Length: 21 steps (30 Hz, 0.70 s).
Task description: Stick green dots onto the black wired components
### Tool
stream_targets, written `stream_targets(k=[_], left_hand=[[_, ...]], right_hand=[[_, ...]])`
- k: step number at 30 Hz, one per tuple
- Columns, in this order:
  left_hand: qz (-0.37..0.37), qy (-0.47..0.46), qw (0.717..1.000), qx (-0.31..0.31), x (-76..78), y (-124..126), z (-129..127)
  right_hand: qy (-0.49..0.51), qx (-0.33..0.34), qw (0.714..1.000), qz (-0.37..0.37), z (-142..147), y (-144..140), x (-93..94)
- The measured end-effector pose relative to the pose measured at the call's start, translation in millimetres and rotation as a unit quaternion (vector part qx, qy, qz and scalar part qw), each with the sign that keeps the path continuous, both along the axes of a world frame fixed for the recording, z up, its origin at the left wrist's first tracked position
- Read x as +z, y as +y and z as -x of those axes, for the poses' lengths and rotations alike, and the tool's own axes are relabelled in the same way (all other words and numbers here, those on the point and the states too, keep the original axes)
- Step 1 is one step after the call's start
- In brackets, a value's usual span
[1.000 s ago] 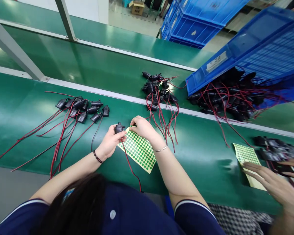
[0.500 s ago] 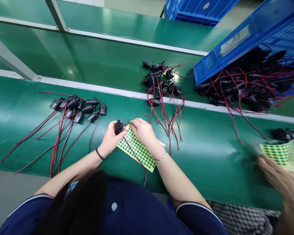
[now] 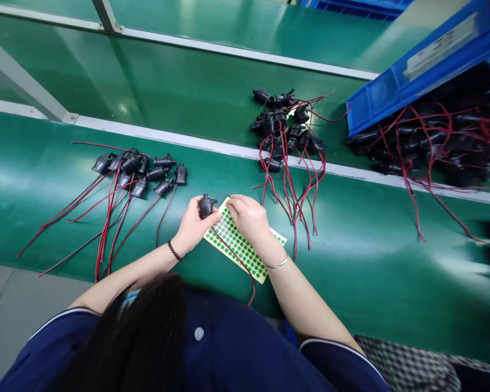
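The person's left hand is closed around a small black part, held just above the green bench at the near-left corner of a sticker sheet. The part's red and black lead trails across the sheet toward the body. The right hand rests on the sheet's upper edge, fingertips pinched at the green dots; whether it grips one cannot be told. A batch of like parts lies to the left, a second heap beyond the sheet. A blue crate sits tipped at the far right, parts spilling out.
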<state>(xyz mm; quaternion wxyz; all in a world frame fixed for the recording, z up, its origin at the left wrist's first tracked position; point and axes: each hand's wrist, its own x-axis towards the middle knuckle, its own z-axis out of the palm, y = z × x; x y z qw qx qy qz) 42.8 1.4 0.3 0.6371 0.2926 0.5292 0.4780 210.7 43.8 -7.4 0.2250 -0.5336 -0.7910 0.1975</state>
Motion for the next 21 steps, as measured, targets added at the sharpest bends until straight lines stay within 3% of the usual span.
stream_targets(k=[3,9,14,21], left_hand=[[-0.038,0.023,0.999,0.010,1.5,-3,1],[-0.100,0.041,0.994,0.002,12.6,-8,3],[-0.128,0.069,0.989,0.004,9.5,-8,4],[-0.156,0.128,0.979,0.010,3.5,-6,6]], right_hand=[[0.133,-0.035,0.989,0.058,3,-7,11.2],[0.346,-0.053,0.915,0.202,13,-28,31.3],[0.375,-0.073,0.901,0.205,16,-35,25.8],[0.365,-0.069,0.911,0.178,16,-35,23.1]])
